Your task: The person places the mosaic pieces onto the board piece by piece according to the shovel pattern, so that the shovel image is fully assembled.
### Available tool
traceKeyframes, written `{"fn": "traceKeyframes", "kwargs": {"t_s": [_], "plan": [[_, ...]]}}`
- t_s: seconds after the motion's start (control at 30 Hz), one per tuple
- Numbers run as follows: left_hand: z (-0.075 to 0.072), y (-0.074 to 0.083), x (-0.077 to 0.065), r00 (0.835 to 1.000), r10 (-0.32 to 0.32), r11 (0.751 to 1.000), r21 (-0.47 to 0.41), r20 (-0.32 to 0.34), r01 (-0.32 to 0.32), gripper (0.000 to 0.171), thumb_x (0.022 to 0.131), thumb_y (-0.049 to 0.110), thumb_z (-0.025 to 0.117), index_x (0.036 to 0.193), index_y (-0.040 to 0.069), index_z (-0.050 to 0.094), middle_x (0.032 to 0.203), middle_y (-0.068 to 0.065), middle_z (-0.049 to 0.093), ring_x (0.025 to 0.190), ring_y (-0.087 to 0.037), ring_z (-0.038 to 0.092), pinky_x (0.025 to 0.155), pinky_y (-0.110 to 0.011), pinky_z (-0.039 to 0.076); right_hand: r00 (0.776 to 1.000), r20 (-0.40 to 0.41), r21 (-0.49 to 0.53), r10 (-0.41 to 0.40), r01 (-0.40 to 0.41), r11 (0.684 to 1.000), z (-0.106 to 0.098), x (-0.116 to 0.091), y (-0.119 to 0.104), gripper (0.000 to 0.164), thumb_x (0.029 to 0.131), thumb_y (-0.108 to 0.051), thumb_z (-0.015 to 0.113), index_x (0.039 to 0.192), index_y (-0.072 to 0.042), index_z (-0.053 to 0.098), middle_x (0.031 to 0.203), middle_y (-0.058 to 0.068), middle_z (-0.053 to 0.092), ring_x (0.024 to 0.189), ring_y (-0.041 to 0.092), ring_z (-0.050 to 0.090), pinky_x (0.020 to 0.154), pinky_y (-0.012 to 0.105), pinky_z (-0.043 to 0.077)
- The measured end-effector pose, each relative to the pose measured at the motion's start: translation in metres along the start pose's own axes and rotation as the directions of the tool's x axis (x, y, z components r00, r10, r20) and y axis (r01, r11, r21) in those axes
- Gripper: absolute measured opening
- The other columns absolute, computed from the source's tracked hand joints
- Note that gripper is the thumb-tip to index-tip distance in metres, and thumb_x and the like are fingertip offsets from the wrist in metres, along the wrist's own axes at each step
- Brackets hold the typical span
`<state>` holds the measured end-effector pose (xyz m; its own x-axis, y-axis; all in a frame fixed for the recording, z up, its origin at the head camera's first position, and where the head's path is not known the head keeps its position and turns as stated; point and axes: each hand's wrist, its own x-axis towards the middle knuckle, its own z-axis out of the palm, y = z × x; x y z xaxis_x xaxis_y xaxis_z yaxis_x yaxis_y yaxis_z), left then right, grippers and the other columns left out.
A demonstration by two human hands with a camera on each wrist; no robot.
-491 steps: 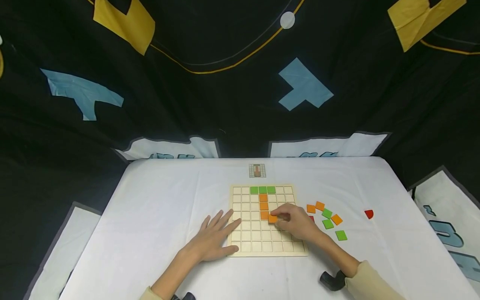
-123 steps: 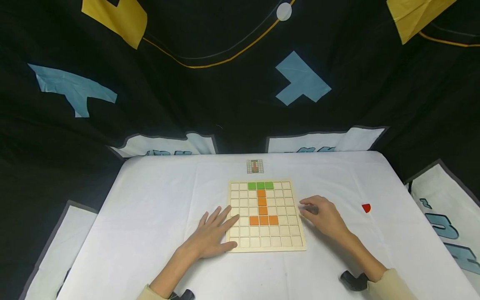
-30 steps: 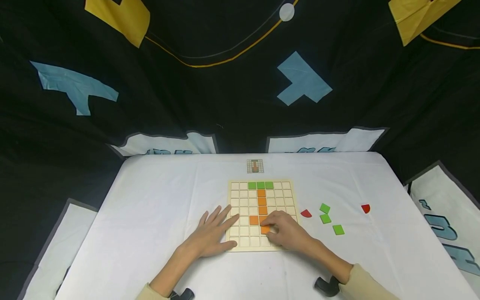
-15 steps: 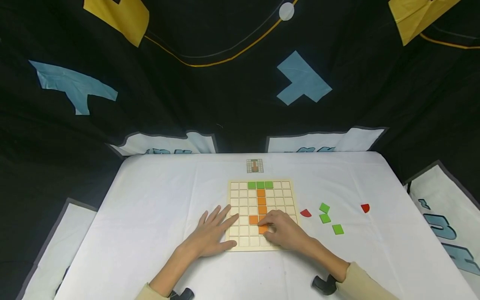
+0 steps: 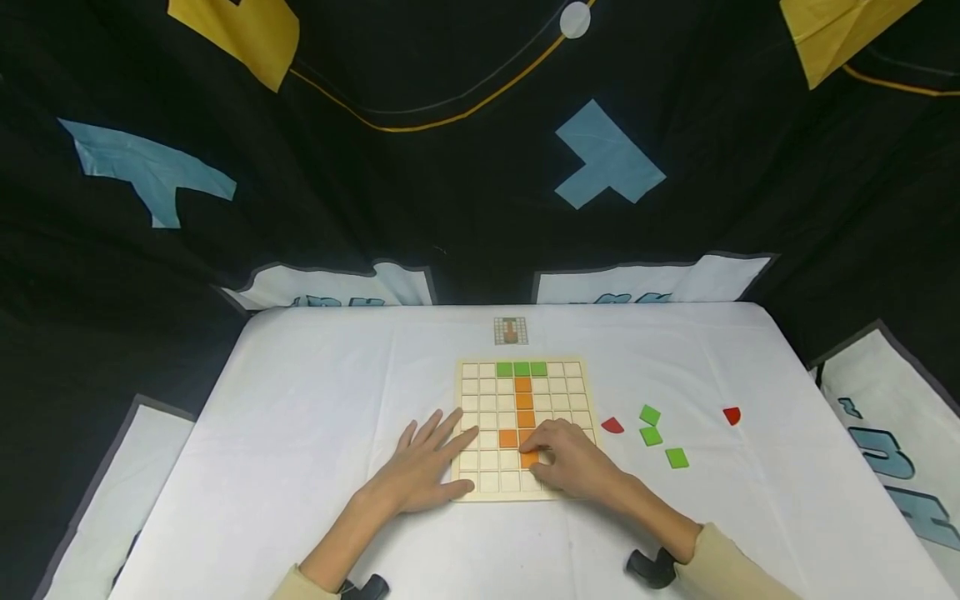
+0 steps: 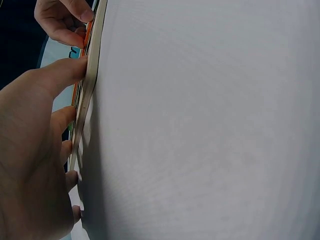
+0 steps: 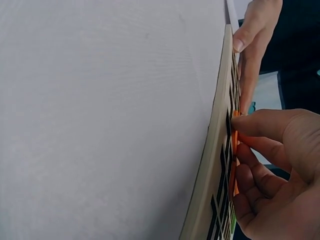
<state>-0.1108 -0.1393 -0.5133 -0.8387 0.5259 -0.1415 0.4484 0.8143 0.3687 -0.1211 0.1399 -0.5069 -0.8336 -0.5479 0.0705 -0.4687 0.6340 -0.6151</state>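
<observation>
A wooden grid board (image 5: pixel 487 482) lies on the white table. Three green tiles (image 5: pixel 522 369) fill cells in its top row, and orange tiles (image 5: pixel 524 401) run down from the middle one; another orange tile (image 5: pixel 507 438) sits lower left. With thumb and fingertips my right hand (image 5: pixel 573 458) pinches an orange square tile (image 5: pixel 529 460) at a cell below that column, also seen in the right wrist view between thumb and finger of the hand (image 7: pixel 285 155). My left hand (image 5: pixel 420 475) rests spread, fingertips on the board's left edge. My right hand hides some cells.
Several loose tiles lie right of the board: green squares (image 5: pixel 651 436) and a red rounded piece (image 5: pixel 612 425), with another red piece (image 5: pixel 732 415) farther right. A small printed picture card (image 5: pixel 511 331) lies behind the board. A dark curtain (image 5: pixel 420 217) hangs behind the table.
Since the oldest frame, loose orange tiles have left the table and more orange fills the board. About four seconds ago my right hand was right of the board. Over the last second it barely moves.
</observation>
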Motion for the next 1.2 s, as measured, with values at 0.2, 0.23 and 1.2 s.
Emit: {"fn": "traceKeyframes", "kwargs": {"t_s": [0.2, 0.23, 1.2], "plan": [[-0.001, 0.000, 0.000, 1.000, 0.001, 1.000, 0.001, -0.002, -0.001, 0.073, 0.094, 0.056, 0.058, 0.156, 0.023, 0.038, 0.165, -0.007, 0.017, 0.150, -0.035, 0.010, 0.116, -0.062, 0.007, 1.000, -0.004, 0.028, 0.003, -0.003, 1.000, 0.000, 0.000, 0.002, 0.025, 0.080, -0.002, 0.074, 0.103, -0.010, 0.078, 0.101, -0.007, 0.070, 0.101, 0.016, 0.061, 0.092, 0.040, 0.048], [-0.001, 0.000, 0.000, 1.000, 0.001, 1.000, 0.003, -0.001, -0.001, 0.073, 0.094, 0.057, 0.058, 0.156, 0.023, 0.038, 0.165, -0.007, 0.017, 0.150, -0.035, 0.010, 0.116, -0.062, 0.008, 1.000, -0.004, 0.033, 0.005, -0.005, 0.999, 0.000, 0.001, 0.002, 0.025, 0.080, -0.002, 0.074, 0.103, -0.010, 0.078, 0.101, -0.007, 0.070, 0.101, 0.016, 0.061, 0.093, 0.041, 0.048], [-0.001, 0.001, 0.000, 1.000, 0.012, 1.000, -0.012, -0.011, -0.012, 0.073, 0.093, 0.055, 0.059, 0.155, 0.022, 0.039, 0.165, -0.009, 0.018, 0.150, -0.037, 0.011, 0.115, -0.063, 0.009, 0.950, -0.252, 0.062, 0.182, -0.172, 0.983, -0.045, -0.026, 0.042, 0.022, 0.084, -0.006, 0.079, 0.105, -0.006, 0.076, 0.103, 0.002, 0.069, 0.091, 0.023, 0.059, 0.076, 0.038, 0.050]]}}
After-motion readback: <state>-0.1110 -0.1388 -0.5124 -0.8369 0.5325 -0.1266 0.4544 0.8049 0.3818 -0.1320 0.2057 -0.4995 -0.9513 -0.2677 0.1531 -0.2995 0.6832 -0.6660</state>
